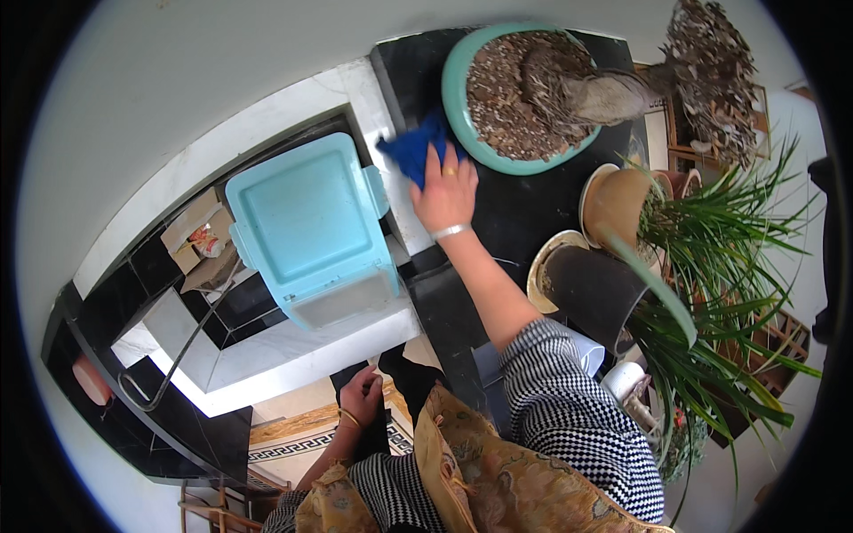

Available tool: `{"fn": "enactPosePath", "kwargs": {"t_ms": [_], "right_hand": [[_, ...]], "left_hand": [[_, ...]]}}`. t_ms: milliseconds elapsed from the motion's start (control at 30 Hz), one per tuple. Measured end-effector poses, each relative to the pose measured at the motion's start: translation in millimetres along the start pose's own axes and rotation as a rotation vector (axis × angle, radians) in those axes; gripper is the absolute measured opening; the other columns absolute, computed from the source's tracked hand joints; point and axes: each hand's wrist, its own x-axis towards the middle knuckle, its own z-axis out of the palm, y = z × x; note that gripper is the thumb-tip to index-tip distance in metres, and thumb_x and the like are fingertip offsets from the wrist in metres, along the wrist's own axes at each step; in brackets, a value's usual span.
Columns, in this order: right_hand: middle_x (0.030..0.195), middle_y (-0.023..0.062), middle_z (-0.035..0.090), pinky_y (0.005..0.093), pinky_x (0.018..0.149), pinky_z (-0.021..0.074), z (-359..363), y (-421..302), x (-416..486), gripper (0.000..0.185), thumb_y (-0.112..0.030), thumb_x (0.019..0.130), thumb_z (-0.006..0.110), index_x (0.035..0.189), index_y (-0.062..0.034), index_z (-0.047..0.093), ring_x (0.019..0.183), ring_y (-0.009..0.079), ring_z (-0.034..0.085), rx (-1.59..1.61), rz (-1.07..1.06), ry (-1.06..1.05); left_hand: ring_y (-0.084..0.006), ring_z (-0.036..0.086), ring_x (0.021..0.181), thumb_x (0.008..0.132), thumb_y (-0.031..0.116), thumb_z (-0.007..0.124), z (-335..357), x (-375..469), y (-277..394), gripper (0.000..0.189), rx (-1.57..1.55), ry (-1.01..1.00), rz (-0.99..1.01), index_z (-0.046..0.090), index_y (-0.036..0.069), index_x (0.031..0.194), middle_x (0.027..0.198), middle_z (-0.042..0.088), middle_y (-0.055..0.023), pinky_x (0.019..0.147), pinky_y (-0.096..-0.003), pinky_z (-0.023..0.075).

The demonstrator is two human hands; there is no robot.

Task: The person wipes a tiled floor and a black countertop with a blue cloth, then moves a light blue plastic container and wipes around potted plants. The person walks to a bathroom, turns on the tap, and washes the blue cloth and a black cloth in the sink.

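My right hand (445, 196), with a ring and a silver bracelet, presses a crumpled blue cloth (420, 150) where white marble trim meets a black stone ledge (506, 206). Right beside the cloth is the rim of an oval turquoise planter (456, 93), filled with bark-like soil and holding a thick, leaning trunk. Low in front of my body hangs my left hand (360, 396), its fingers curled together and nothing visible in them. A light-blue plastic storage bin with a lid (303, 213) stands in the marble-edged recess to the left.
Grassy plants grow in a tan pot (616, 203) and a dark pot (590, 290) on the right. Left of the bin are an open cardboard box (200, 233) and a bent metal rod (180, 353). A pink object (92, 380) rests on black stone at the far left.
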Motion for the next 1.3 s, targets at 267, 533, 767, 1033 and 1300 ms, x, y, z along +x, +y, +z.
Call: {"fn": "enactPosePath", "kwargs": {"t_ms": [267,533,767,1033,1300], "right_hand": [[0.142,0.021,0.044,0.0524,0.099,0.0387,-12.9,114.3,-144.9,0.063,-0.033,0.077,0.069,0.132,-0.0069,0.054,0.116,0.0443,0.048,0.042,0.352,-0.143],[0.146,0.0124,0.042,0.064,0.099,0.0322,5.5,88.9,-27.5,0.055,-0.039,0.085,0.062,0.135,-0.0175,0.053,0.126,0.0453,0.04,-0.003,0.83,-0.004],[0.144,0.0079,0.046,0.0652,0.099,0.0287,9.9,32.4,-46.1,0.045,-0.027,0.083,0.059,0.127,-0.0186,0.059,0.131,0.0448,0.038,0.03,0.447,0.047],[0.136,0.0053,0.052,0.0659,0.104,0.0253,6.8,37.3,-229.5,0.051,-0.022,0.073,0.072,0.124,-0.0236,0.064,0.132,0.0435,0.037,0.373,0.253,0.174],[0.148,-0.0024,0.04,0.0596,0.11,0.0231,-27.9,26.5,-462.1,0.049,-0.022,0.088,0.051,0.134,-0.0354,0.053,0.138,0.0376,0.034,0.348,0.59,-0.226]], "left_hand": [[-0.0161,0.068,0.075,0.09,0.016,0.066,1.7,-8.9,-12.3,0.031,0.016,-0.031,0.004,0.063,0.002,0.118,0.09,0.07,-0.0113,0.071,-0.0295,0.0559],[-0.0159,0.067,0.074,0.09,0.015,0.065,3.2,-14.1,-25.6,0.029,0.079,-0.063,0.03,0.063,0.002,0.117,0.087,0.069,-0.0107,0.069,-0.0286,0.0553],[-0.0093,0.062,0.071,0.091,0.01,0.064,-3.7,-19.3,-23.4,0.026,0.172,-0.149,-0.053,0.064,0.001,0.115,0.082,0.067,-0.0048,0.065,-0.0244,0.0525],[-0.0131,0.064,0.076,0.09,0.012,0.065,-16.6,-17.5,-22.5,0.03,0.426,-0.392,0.051,0.064,-0.002,0.116,0.086,0.068,-0.0071,0.073,-0.0268,0.0524],[-0.0162,0.067,0.08,0.089,0.017,0.066,-28.6,-17.2,13.6,0.027,0.816,-0.753,0.105,0.065,0.001,0.111,0.09,0.072,-0.011,0.076,-0.0304,0.0533]]}}
